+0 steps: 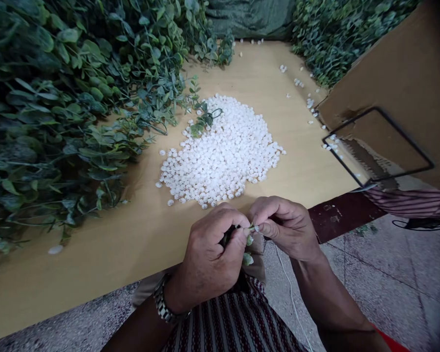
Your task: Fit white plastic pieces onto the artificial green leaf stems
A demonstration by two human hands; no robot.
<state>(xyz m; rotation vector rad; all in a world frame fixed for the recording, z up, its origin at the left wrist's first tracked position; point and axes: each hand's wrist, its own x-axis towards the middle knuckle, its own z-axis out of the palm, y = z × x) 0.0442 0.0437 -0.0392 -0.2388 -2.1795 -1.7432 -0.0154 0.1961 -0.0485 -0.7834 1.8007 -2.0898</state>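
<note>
So the left hand (214,249) has a thin green stem (248,229) pinched between thumb and finger, with a couple of frosty leaves (248,259) dangling just below. The right hand (288,230) is closed in a fingertip pinch around a little white piece (256,228) right at the stem's end. The short visible bit of stem lies pretty much sideways, pointing from the left hand across to the right, so the tip is nearer the right fingertips and the two hands almost meet. It's tiny and half hidden by fingers, so I can't really tell if the white piece sits on the stem or just touches it. All this is held over the near edge of the tabletop (132,244), and the big white pile (223,146) is straight out past the knuckles, close to both hands. One loose sprig (203,120) lies on the pile's far left part, and bushy greenery (58,122) fills the left side. As for brands or labels, no writing I can read anywhere, not on the cardboard (396,73) or the wristwatch (164,303) either.
</note>
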